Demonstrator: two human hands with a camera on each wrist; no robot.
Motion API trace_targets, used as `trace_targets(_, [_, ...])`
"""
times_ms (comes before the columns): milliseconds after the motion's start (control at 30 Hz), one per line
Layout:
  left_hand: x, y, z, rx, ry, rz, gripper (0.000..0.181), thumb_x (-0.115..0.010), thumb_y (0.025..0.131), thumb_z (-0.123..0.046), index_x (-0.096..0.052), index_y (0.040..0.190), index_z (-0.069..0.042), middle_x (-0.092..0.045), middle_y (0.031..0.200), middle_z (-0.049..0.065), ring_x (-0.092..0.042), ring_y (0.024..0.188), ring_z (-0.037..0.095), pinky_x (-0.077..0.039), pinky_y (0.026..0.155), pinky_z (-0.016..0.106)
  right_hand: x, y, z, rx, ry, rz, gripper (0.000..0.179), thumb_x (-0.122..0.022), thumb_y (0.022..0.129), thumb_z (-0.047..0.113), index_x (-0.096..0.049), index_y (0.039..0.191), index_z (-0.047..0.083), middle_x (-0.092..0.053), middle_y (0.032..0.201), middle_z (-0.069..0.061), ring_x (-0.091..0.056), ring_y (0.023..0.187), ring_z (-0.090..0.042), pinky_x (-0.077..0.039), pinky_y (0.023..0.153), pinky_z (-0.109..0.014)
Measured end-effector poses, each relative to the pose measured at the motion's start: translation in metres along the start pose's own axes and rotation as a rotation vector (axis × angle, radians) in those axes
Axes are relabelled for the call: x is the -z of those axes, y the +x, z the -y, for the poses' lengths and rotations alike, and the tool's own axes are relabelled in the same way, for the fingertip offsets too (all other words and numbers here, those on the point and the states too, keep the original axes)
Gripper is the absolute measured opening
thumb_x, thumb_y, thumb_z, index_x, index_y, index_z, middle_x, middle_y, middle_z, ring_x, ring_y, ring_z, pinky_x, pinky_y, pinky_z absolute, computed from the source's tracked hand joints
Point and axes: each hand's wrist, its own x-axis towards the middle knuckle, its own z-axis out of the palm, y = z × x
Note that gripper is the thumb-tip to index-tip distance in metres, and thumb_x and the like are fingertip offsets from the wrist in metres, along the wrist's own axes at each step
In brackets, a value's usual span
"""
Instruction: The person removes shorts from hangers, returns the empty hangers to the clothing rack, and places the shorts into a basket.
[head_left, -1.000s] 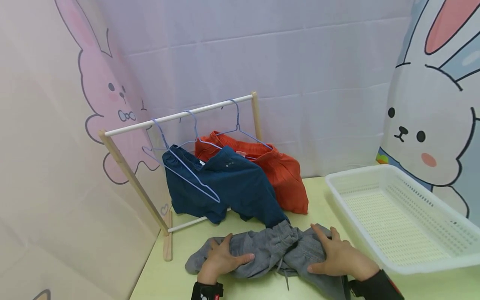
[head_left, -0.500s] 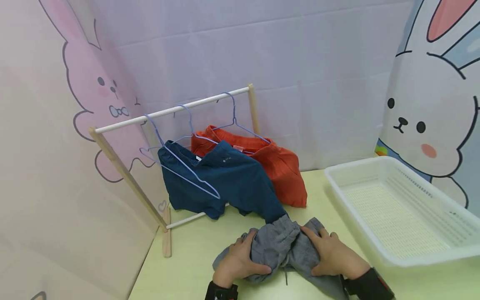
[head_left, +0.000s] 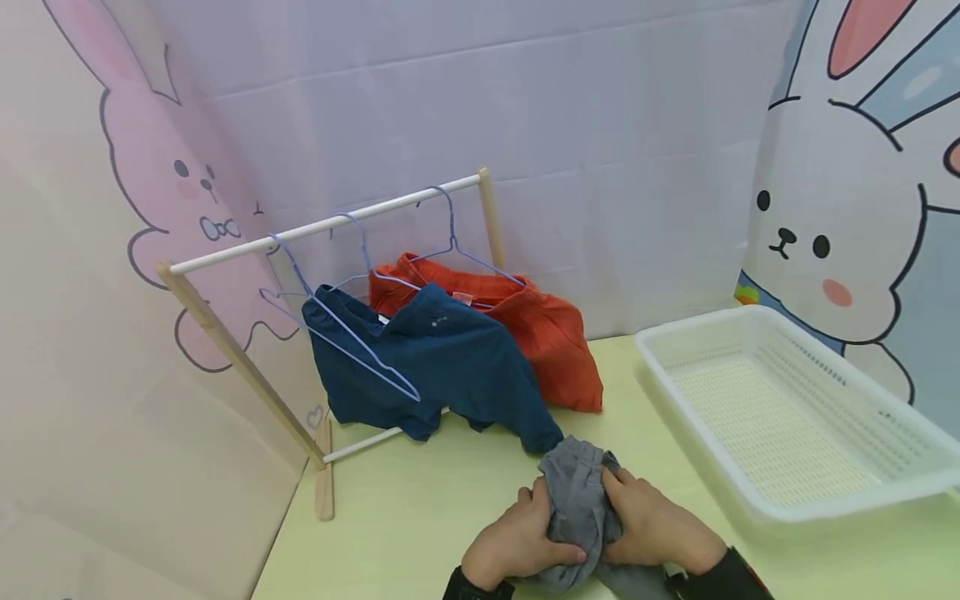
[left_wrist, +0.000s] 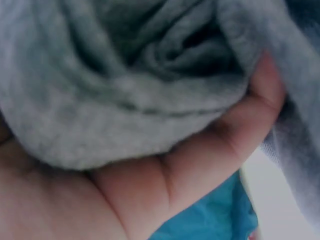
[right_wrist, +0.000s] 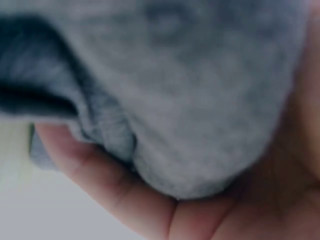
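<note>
Grey drawstring pants [head_left: 577, 492] lie bunched on the table at the front, squeezed into a narrow bundle. From the left, my left hand [head_left: 517, 535] grips the bundle, thumb toward me and fingers on the far side. My right hand [head_left: 651, 523] holds it from the right in the same way. The left wrist view has the grey cloth [left_wrist: 110, 125] folded in on itself, with a finger curled beneath. Close up in the right wrist view, rounded grey fabric [right_wrist: 200, 110] sits against the palm and a bent finger. Part of the pants trails below the right hand.
Behind the hands stands a small rack [head_left: 330, 223] with several blue wire hangers. Dark blue shorts [head_left: 420, 358] and orange-red shorts [head_left: 558, 350] hang there, the blue hem near the grey pants. A white plastic basket [head_left: 705, 442] is at the right on the pale yellow table [head_left: 397, 525].
My left hand has moved right, pushing the left side of the grey pants in toward the right hand. The spread pants are now a compact bundle. The view has shifted slightly.
</note>
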Motion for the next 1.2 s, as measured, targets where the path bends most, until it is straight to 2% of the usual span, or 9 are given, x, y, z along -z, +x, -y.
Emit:
trace_targets(200, [-0.001,0.003,-0.005,0.001,-0.016,0.013,0.114,-0.08,0.088,-0.048,-0.011,0.161,0.006,-0.03,0.156,0.037,-0.052,0.134,0.048,-0.051,0.097,0.056,-0.002,-0.005,0.005,0.009,0.057,-0.072,0.115,-0.092,0.071,0.037,-0.031,0.152,-0.017,-0.043,0.147,-0.038,-0.05,0.13,-0.057,-0.044,0.104,-0.064])
trace_targets(367, [0.009,-0.006,-0.012,-0.031,-0.025,0.03,0.115,-0.079,0.089,-0.049,-0.009,0.162,0.005,-0.025,0.16,0.035,-0.045,0.141,0.047,-0.049,0.101,0.056,0.001,-0.013,0.014,0.055,0.056,-0.144,0.113,-0.091,0.073,0.038,-0.031,0.152,-0.016,-0.043,0.148,-0.036,-0.052,0.13,-0.052,-0.048,0.101,-0.06])
trace_targets(467, [0.025,-0.014,-0.023,-0.114,-0.02,0.007,0.113,-0.078,0.091,-0.048,-0.007,0.163,0.003,-0.021,0.163,0.032,-0.039,0.146,0.045,-0.045,0.107,0.055,0.012,-0.022,0.026,0.086,0.022,-0.269,0.104,-0.09,0.074,0.035,-0.038,0.149,-0.014,-0.049,0.143,-0.03,-0.059,0.123,-0.045,-0.052,0.096,-0.054])
trace_targets(567, [0.043,-0.016,-0.041,-0.209,0.006,-0.052,0.112,-0.077,0.092,-0.048,-0.006,0.165,-0.004,-0.026,0.161,0.025,-0.041,0.145,0.039,-0.044,0.109,0.054,0.029,-0.032,0.039,0.098,-0.025,-0.43,0.098,-0.089,0.073,0.03,-0.041,0.147,-0.012,-0.053,0.137,-0.026,-0.061,0.118,-0.039,-0.054,0.093,-0.052])
trace_targets(667, [0.06,-0.014,-0.064,-0.283,0.045,-0.131,0.11,-0.078,0.092,-0.046,-0.007,0.166,-0.008,-0.029,0.159,0.02,-0.041,0.143,0.033,-0.044,0.11,0.052,0.05,-0.04,0.047,0.093,-0.041,-0.559,0.095,-0.088,0.074,0.026,-0.04,0.148,-0.01,-0.053,0.136,-0.026,-0.059,0.12,-0.039,-0.052,0.095,-0.055])
trace_targets(800, [0.078,-0.003,-0.097,-0.358,0.064,-0.226,0.109,-0.081,0.09,-0.041,-0.009,0.166,-0.009,-0.033,0.157,0.014,-0.043,0.14,0.027,-0.044,0.111,0.049,0.08,-0.048,0.049,0.094,-0.015,-0.681,0.093,-0.085,0.077,0.017,-0.035,0.151,-0.011,-0.045,0.14,-0.032,-0.052,0.124,-0.047,-0.048,0.097,-0.064])
trace_targets(933, [0.089,0.017,-0.127,-0.437,0.049,-0.273,0.104,-0.084,0.089,-0.033,-0.016,0.164,-0.012,-0.038,0.151,0.01,-0.047,0.132,0.022,-0.046,0.109,0.044,0.103,-0.052,0.045,0.117,0.009,-0.8,0.09,-0.082,0.078,0.009,-0.034,0.151,-0.011,-0.042,0.139,-0.034,-0.047,0.123,-0.048,-0.045,0.095,-0.067])
trace_targets(1033, [0.09,0.036,-0.149,-0.483,0.062,-0.275,0.101,-0.081,0.09,-0.028,-0.016,0.164,-0.011,-0.036,0.154,0.011,-0.043,0.137,0.023,-0.045,0.11,0.043,0.116,-0.056,0.036,0.131,0.011,-0.884,0.087,-0.081,0.078,0.006,-0.035,0.151,-0.009,-0.041,0.136,-0.034,-0.045,0.121,-0.049,-0.043,0.092,-0.069])
trace_targets(1200, [0.081,0.07,-0.18,-0.536,0.092,-0.263,0.098,-0.074,0.091,-0.019,-0.011,0.166,-0.01,-0.031,0.16,0.014,-0.035,0.144,0.029,-0.042,0.113,0.042,0.131,-0.068,0.014,0.1,0.044,-0.945,0.089,-0.078,0.08,0.007,-0.031,0.154,-0.006,-0.035,0.142,-0.037,-0.036,0.127,-0.053,-0.037,0.092,-0.071])
